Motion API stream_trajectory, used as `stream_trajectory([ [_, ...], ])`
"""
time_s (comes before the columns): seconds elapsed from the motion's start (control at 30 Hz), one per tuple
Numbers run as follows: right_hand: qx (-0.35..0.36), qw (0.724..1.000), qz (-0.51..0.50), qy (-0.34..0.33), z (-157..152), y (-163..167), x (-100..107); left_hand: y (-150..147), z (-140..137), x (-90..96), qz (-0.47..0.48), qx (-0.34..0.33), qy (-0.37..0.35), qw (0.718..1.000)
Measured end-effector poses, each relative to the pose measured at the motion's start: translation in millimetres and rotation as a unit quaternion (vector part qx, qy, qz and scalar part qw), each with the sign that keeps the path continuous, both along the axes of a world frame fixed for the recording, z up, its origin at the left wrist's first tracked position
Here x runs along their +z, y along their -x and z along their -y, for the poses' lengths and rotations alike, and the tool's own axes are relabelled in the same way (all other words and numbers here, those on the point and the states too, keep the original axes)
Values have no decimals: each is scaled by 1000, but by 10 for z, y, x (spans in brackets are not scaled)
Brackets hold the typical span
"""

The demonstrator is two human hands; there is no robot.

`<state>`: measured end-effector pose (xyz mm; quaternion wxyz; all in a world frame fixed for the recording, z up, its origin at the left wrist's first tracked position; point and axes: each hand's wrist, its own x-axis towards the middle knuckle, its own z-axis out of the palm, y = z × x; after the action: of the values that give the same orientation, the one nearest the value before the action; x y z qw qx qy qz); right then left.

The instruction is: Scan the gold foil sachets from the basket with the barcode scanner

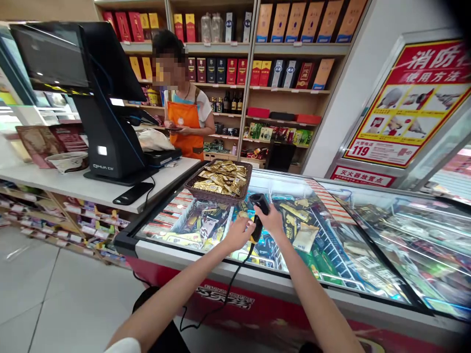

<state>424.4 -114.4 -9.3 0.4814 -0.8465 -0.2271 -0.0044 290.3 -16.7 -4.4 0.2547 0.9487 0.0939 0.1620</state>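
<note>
A black handheld barcode scanner (257,228) with a yellow-edged lower end is held upright above the glass top of a chest freezer (274,274). My right hand (271,219) is closed around its handle from the right. From the left, my left hand (237,234) has its fingers curled against the handle; their tips are partly hidden. A black cord (235,274) runs from the scanner's bottom down over the freezer front. Just beyond my hands, a brown woven basket (217,195) full of gold-wrapped packets (224,174) rests on the freezer top.
A checkout screen (106,98) stands on the white counter (136,198) at left, near a black mouse-shaped device (133,193). Behind it, a person in an orange apron (184,120) faces sideways. Boxed bottles line the back shelves (301,49). Packaged goods fill the freezer.
</note>
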Motion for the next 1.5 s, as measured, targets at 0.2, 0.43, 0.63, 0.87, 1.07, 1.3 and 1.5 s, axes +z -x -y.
stream_trajectory([
  [0.2, -73, 984, 29, 159, 131, -193, -11, -452, 72, -80, -4, 27, 24, 999],
  [0.43, -93, 991, 51, 76, 194, -429, -188, -651, 13, -28, 38, 57, 112, 991],
  [0.63, -105, 989, -19, -98, 427, -276, -16, -378, 63, 168, 37, 55, 283, 957],
  [0.87, 133, 943, -179, -246, 1149, 201, 640, -1, 22, 740, 30, -40, 430, 902],
  [1.07, 336, 905, -143, -218, 1660, 712, 1524, 528, -3, 1484, 12, -194, 434, 880],
  [1.3, 419, 865, -187, -202, 1341, 852, 1599, 694, 240, 1632, -44, -321, 422, 847],
  [1.5, 467, 814, -233, -255, 1239, 585, 1390, 485, 101, 1569, -48, -353, 371, 858],
])
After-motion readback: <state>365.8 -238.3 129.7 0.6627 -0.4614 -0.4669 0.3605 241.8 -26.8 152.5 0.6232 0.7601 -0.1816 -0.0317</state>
